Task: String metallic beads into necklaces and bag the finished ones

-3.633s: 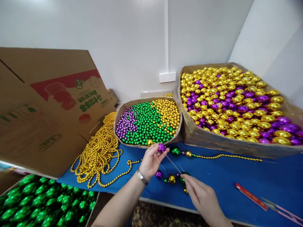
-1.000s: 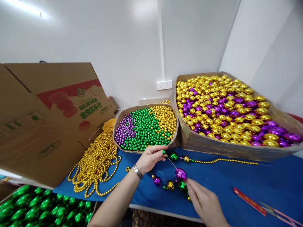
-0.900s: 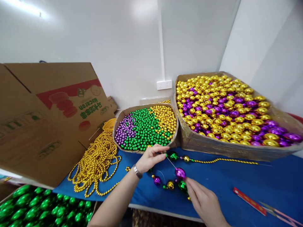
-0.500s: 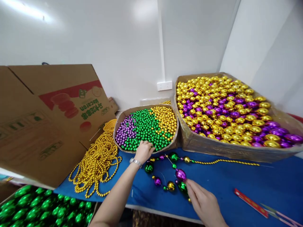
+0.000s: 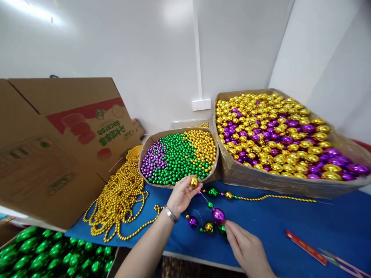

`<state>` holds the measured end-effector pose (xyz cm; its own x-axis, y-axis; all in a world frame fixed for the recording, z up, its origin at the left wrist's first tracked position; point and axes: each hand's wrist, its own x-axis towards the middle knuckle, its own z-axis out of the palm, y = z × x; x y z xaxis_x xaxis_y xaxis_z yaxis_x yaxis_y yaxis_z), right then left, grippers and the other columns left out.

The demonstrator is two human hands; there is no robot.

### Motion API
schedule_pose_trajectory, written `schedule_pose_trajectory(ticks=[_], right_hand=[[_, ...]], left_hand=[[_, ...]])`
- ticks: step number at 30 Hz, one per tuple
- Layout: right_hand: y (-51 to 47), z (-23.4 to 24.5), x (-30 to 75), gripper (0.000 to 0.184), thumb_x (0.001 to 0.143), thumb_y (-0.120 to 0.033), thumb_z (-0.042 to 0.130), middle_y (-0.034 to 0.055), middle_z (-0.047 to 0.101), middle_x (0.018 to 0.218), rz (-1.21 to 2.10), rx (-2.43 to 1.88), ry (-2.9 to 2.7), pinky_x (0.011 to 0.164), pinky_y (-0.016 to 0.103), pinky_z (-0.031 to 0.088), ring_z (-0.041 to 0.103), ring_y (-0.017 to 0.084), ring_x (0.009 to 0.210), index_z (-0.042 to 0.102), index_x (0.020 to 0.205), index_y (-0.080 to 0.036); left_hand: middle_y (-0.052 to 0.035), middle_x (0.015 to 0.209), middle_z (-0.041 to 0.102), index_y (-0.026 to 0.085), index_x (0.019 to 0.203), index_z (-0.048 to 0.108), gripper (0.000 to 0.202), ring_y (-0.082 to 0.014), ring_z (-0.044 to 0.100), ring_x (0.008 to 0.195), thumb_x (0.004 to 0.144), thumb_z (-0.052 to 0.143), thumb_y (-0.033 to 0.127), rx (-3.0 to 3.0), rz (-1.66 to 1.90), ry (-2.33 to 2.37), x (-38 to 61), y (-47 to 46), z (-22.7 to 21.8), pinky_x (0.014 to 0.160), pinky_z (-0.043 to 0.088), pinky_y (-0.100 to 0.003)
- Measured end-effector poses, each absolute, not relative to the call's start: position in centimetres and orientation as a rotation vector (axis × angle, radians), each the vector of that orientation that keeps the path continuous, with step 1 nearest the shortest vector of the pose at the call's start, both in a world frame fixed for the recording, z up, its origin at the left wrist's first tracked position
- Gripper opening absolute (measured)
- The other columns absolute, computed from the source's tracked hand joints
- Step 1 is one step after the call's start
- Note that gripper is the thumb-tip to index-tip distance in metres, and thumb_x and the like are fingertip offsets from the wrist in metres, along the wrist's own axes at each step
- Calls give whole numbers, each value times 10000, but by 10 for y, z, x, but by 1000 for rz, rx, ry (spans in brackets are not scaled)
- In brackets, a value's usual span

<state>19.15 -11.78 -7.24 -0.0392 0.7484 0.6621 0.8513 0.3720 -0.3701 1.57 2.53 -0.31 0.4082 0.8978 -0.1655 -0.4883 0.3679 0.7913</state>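
My left hand (image 5: 182, 196), with a silver watch at the wrist, pinches a large gold bead (image 5: 194, 181) just in front of the box of small beads (image 5: 177, 157). Close to that bead is the tip of a thin needle or wire (image 5: 204, 197). A small green bead (image 5: 210, 205) and a big purple bead (image 5: 218, 216) are threaded on it. My right hand (image 5: 242, 241) is closed around the strand beside the purple bead. The rest of the bead strand (image 5: 208, 227) curls on the blue cloth, partly hidden behind my left hand.
A large box of gold and purple beads (image 5: 272, 144) stands at the right. Gold bead chains (image 5: 121, 200) lie left, by a leaning cardboard carton (image 5: 66, 154). Big green beads (image 5: 55, 251) fill a lower-left box. A red-handled tool (image 5: 305, 247) and scissors (image 5: 344, 264) lie front right.
My left hand has come back from the rim of the small-bead box and turned palm up, now showing a gold bead. My right hand and the strand have shifted slightly left.
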Motion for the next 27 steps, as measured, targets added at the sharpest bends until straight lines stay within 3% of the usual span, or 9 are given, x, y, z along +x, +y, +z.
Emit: schedule_pose_trajectory(ticks=[6,17,22,27], right_hand=[[-119,-73,193,336,934,-257,339,53,732,845,-121,-1423,-1805,620,213,548,701,156,704,667,940,-185],[-118,-74,192,324,938,-243,334,55,731,833,-147,-1438,-1824,607,216,539,700,159,688,652,938,-179],[-117,-73,190,297,946,-272,331,59,725,827,-127,-1431,-1755,607,220,533,697,161,676,612,949,-175],[-119,-70,190,241,943,-300,343,37,704,798,133,-1493,-1668,553,201,517,677,143,631,557,1000,-206]], left_hand=[[-120,913,688,87,939,630,315,-205,667,861,824,592,378,688,955,670,21,18,-1,756,537,-288],[-115,918,676,108,925,619,310,-223,669,831,822,589,399,684,948,647,27,6,0,819,501,-395],[-101,1010,656,154,984,606,294,-207,660,842,782,648,363,701,914,610,35,-8,-8,746,487,-324],[-100,1090,635,186,1001,606,312,-202,645,877,771,654,391,661,932,608,39,-15,-15,752,467,-316]])
